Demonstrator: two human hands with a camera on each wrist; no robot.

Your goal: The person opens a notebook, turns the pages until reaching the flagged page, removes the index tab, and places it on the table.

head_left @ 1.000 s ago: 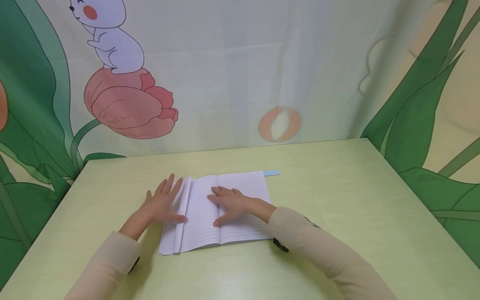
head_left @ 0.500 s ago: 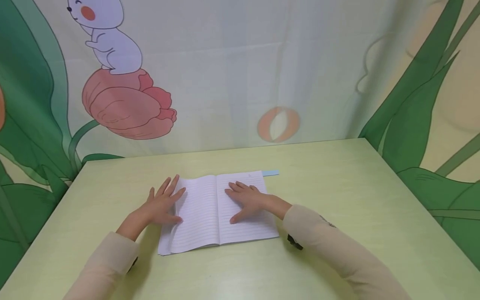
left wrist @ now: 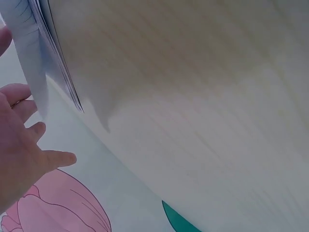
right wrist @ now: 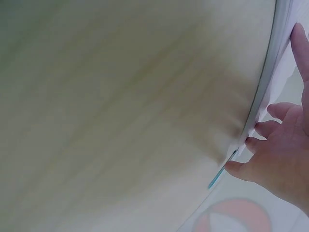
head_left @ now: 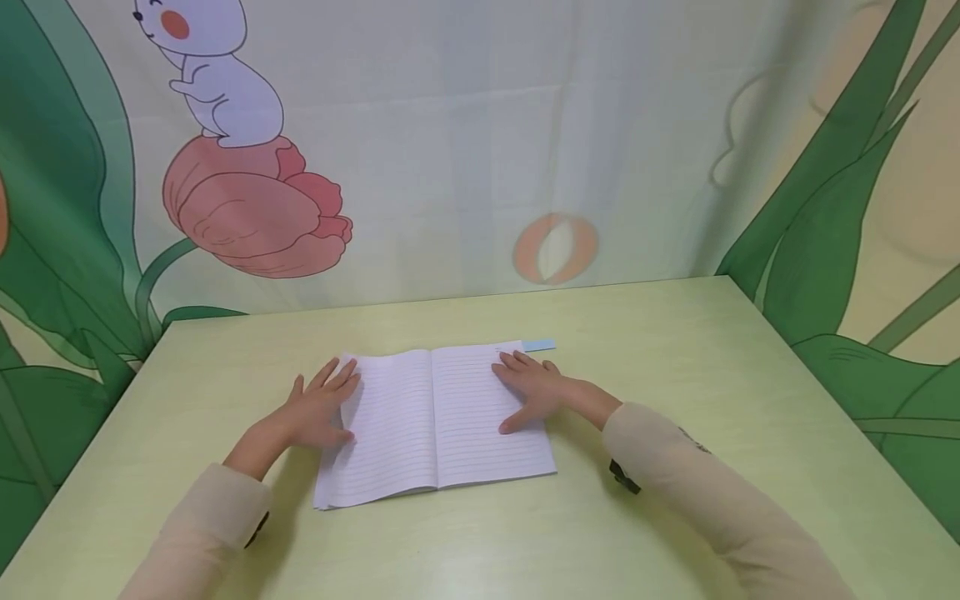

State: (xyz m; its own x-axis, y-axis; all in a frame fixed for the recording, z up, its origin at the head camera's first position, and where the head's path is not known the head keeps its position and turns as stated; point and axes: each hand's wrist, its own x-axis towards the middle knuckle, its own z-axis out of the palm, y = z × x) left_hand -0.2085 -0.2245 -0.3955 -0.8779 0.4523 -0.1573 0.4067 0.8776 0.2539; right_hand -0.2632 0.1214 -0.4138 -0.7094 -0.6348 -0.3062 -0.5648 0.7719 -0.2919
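Note:
An open notebook (head_left: 390, 425) with lined white pages lies on the pale table, its centre fold running away from me. My left hand (head_left: 311, 417) rests on the left page's outer edge, fingers spread. In the left wrist view a page (left wrist: 30, 63) stands slightly apart from the stack beneath, beside the left fingers (left wrist: 24, 108). My right hand (head_left: 536, 387) touches the right page's outer edge near its upper corner, fingers extended. A light-blue strip (head_left: 540, 344) sticks out past that corner; in the right wrist view the strip (right wrist: 222, 175) shows close to the fingertips.
The light wood-look table (head_left: 660, 367) extends around the notebook. Behind it hangs a printed curtain (head_left: 450, 167) with a cartoon animal, a pink flower and green leaves. Both sleeves (head_left: 690, 475) are beige, and a dark band shows below each cuff.
The folded-up strip of left page has come down flat under my left hand, which shifted slightly left. My right hand slid from the centre fold across to the right page's outer edge.

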